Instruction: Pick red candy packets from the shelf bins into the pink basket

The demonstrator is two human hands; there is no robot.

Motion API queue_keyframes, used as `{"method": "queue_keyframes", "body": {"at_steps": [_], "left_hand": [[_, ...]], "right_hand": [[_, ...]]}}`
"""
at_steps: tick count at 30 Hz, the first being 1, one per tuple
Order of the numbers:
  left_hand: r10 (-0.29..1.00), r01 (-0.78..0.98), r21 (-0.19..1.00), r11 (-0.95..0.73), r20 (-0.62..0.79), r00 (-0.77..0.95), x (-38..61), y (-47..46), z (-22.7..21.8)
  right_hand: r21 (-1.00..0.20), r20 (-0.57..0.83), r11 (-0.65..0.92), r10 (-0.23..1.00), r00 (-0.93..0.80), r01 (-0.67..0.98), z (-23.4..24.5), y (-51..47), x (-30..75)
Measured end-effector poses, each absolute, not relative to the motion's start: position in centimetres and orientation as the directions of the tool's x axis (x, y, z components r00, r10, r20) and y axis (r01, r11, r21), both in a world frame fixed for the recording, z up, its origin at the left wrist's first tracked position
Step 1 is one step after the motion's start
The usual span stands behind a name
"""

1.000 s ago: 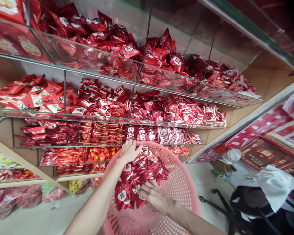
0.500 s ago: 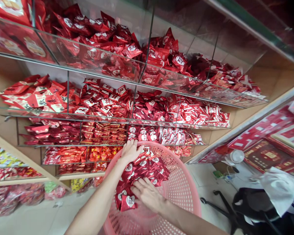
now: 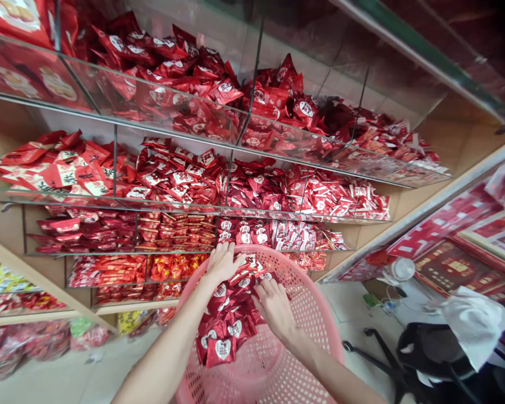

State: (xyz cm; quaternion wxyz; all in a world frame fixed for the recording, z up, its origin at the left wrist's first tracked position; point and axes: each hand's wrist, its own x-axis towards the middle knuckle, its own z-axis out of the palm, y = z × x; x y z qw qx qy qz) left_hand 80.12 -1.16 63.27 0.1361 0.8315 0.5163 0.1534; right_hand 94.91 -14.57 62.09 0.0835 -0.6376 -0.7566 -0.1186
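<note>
Head view: The pile of red foil sachets point(image 3: 229, 314) lay inside the pink perforated plastic basket point(image 3: 315, 320), towards its left side, its long axis running from the far rim towards the near part of the basket. The left hand point(image 3: 223, 265) rested at the far end of the pile, beside the rim, its fingers point(image 3: 232, 259) spread wide over the topmost sachets. The right hand point(image 3: 274, 307) lay on the pile's right flank, its fingers point(image 3: 263, 290) set narrower and extended, tips on the foil. It could not be told whether either hand gripped a sachet. A heart-printed sachet point(image 3: 222, 349) lay at the near end, below both hands and closer to the right hand. Beyond the basket stood glass display shelves point(image 3: 185, 205) stacked with red packets point(image 3: 180, 177); to the right stood a black chair point(image 3: 429, 348).
</note>
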Motion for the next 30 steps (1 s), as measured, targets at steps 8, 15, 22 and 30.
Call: {"method": "queue_keyframes", "body": {"at_steps": [8,15,22,30], "left_hand": [[0.88,0.76,0.461,-0.457,0.109,0.463,79.5,-1.3,63.9],[0.869,0.696,0.57,-0.437,0.067,0.491,79.1,-0.9,64.2],[0.853,0.661,0.625,-0.416,0.016,0.522,78.6,-0.6,64.5],[0.81,0.573,0.646,-0.503,0.122,0.573,78.2,0.1,63.3]], "right_hand": [[0.013,0.328,0.184,0.928,-0.178,0.983,63.4,-14.6,94.5],[-0.314,0.35,0.126,0.937,-0.009,0.941,68.4,-11.8,96.3],[-0.49,0.097,-0.051,0.989,0.112,0.87,68.8,-7.7,98.1],[-0.581,0.101,0.052,0.995,0.009,0.812,68.4,-6.8,96.7]]}}
